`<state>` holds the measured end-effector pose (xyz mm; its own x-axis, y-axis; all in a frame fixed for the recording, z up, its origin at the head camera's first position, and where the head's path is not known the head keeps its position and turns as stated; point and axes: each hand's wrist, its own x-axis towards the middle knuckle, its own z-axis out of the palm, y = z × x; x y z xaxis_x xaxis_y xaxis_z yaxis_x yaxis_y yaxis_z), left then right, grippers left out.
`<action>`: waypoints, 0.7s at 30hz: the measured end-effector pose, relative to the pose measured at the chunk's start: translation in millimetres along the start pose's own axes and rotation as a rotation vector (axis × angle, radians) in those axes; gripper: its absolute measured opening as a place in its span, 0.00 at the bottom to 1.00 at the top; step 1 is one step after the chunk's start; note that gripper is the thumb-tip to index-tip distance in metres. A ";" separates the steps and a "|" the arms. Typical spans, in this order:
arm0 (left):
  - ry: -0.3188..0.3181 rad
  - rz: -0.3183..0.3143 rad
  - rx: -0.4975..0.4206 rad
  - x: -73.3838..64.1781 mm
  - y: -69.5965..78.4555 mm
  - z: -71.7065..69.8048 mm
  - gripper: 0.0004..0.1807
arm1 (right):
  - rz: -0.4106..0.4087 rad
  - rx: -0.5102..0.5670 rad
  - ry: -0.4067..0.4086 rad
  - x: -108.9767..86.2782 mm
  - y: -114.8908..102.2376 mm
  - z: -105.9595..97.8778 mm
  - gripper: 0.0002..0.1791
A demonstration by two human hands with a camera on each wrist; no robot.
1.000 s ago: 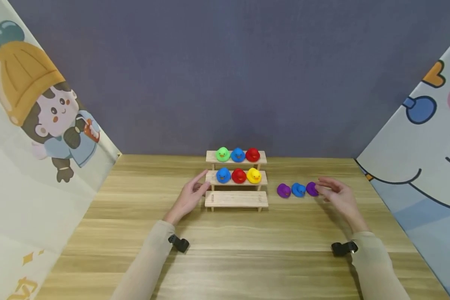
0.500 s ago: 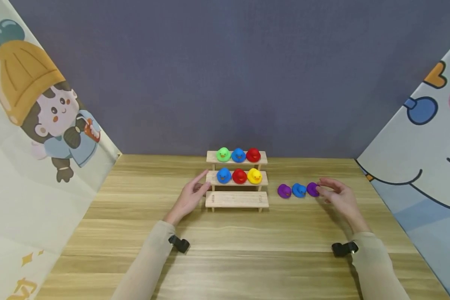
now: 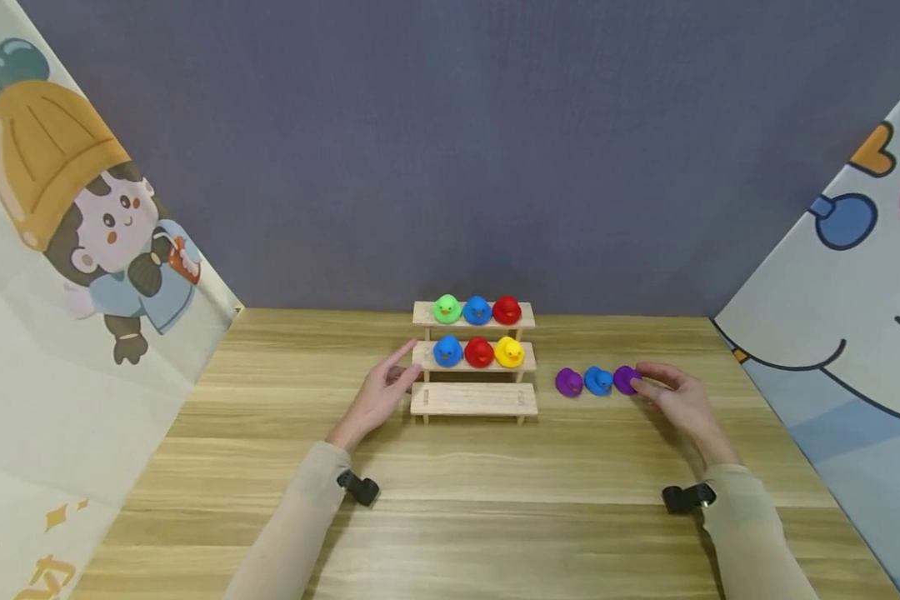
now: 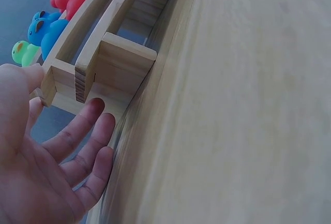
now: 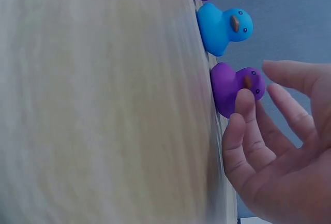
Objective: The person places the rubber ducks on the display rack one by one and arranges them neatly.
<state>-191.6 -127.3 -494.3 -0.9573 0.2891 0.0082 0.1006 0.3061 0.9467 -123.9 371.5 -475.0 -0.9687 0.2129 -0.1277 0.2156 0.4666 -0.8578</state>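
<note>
My right hand (image 3: 678,400) is around the right end of a row of toy ducks on the table, its fingers loosely bent and spread. The nearest is a purple duck (image 5: 225,89), with fingertips overlapping its front in the right wrist view. Left of it stand a blue duck (image 3: 598,381) and another purple duck (image 3: 568,382). My left hand (image 3: 378,392) is at the left end of a three-step wooden stand (image 3: 472,400), thumb and index finger right at the middle step's end. In the left wrist view, its other fingers are spread, holding nothing.
On the top step sit a green duck (image 3: 447,309), a blue duck (image 3: 477,311) and a red duck (image 3: 507,311). The middle step bears blue (image 3: 447,352), red (image 3: 479,352) and yellow ducks (image 3: 510,352). A dark wall (image 3: 472,150) stands behind the table.
My right hand's fingers have shifted slightly around the right purple duck, with the index finger a little lower. The left hand and the ducks stay where they were.
</note>
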 end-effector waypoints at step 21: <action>0.009 0.003 0.006 -1.8 1.4 1.1 0.32 | 0.016 -0.079 -0.016 1.1 3.6 1.8 0.33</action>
<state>-189.4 -126.5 -493.4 -0.9593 0.2819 0.0136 0.1047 0.3108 0.9447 -124.5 371.8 -479.2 -0.9668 0.2076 -0.1493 0.2394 0.5296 -0.8138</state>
